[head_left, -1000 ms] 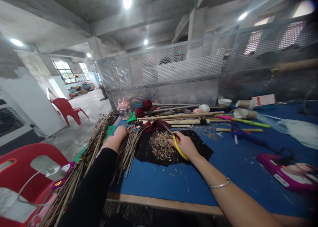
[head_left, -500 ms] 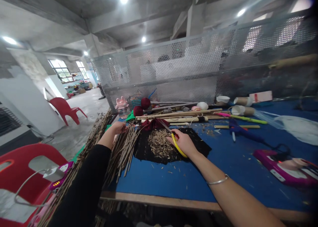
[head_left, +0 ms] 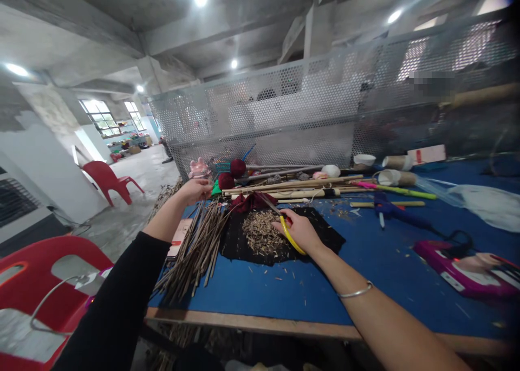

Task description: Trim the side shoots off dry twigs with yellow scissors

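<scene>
My right hand (head_left: 298, 231) holds a pair of scissors with yellow handles (head_left: 289, 236), its blades pointing away to the upper left. Beneath lies a pile of short cut stick pieces (head_left: 262, 233) on a black cloth (head_left: 320, 233). My left hand (head_left: 197, 190) is raised above the far ends of a bundle of thin brown sticks (head_left: 207, 241), its fingers pinched together. What they hold, if anything, I cannot make out. A dark red cloth (head_left: 247, 202) lies at the back of the black cloth, by the blade tips.
Long poles (head_left: 292, 184) and dark red balls (head_left: 238, 168) lie along the back, before a perforated metal screen (head_left: 260, 116). A blue glue gun (head_left: 390, 211) and a magenta device (head_left: 450, 271) are to the right. A red chair (head_left: 60, 252) stands at left.
My left hand has risen a little. The long stick bundle along the table's left edge has shifted away, exposing a flat pinkish thing beside the brown sticks. My right hand stays with the scissors.
</scene>
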Action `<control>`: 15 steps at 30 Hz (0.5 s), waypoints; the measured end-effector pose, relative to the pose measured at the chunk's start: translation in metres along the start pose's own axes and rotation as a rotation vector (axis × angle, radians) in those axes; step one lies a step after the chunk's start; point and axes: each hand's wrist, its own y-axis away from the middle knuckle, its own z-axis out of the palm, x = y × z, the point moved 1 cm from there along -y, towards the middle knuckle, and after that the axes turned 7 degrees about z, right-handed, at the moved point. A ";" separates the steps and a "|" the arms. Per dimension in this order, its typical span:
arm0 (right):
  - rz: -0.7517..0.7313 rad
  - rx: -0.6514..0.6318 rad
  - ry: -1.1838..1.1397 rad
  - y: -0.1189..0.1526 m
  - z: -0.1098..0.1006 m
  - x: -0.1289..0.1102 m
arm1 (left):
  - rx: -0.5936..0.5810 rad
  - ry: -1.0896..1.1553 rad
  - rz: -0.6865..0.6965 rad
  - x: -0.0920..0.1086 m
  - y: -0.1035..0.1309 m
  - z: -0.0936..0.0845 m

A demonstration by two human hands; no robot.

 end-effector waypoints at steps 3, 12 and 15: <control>0.008 -0.003 0.001 0.001 0.000 -0.001 | -0.057 -0.120 -0.030 -0.018 0.018 0.024; 0.013 0.001 -0.009 0.002 0.000 0.001 | 0.016 -0.499 0.058 -0.066 0.033 0.057; 0.019 0.007 -0.005 0.001 0.000 0.001 | 0.028 -0.581 0.091 -0.069 0.034 0.055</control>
